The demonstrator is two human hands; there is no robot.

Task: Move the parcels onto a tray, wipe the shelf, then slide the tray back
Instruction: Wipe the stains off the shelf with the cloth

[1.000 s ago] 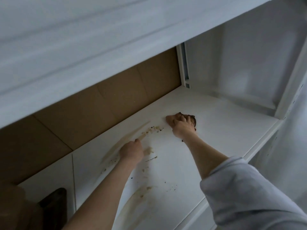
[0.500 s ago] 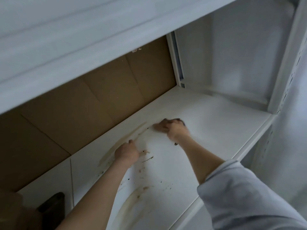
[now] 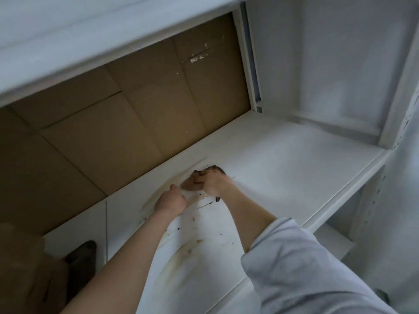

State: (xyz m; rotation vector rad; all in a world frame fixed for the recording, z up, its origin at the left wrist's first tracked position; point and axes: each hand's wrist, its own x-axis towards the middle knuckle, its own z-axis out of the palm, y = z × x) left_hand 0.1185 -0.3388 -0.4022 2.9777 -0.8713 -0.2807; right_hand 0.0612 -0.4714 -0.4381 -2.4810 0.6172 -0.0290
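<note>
Two hands meet on the shelf (image 3: 294, 166): right hand (image 3: 212, 182) grips a brown cloth (image 3: 218, 170), left hand (image 3: 170, 202) clenched; room rightward to the side wall (image 3: 317, 64).

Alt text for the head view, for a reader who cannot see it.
A person's right hand presses a brown cloth onto a stained white shelf, the left hand resting beside it. Brown cardboard lines the back.

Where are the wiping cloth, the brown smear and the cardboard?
cloth (image 3: 218, 170): head view, the dark edge at its far end.
brown smear (image 3: 181, 257): head view, the middle of the streak.
cardboard (image 3: 136, 123): head view, its middle panel.
</note>
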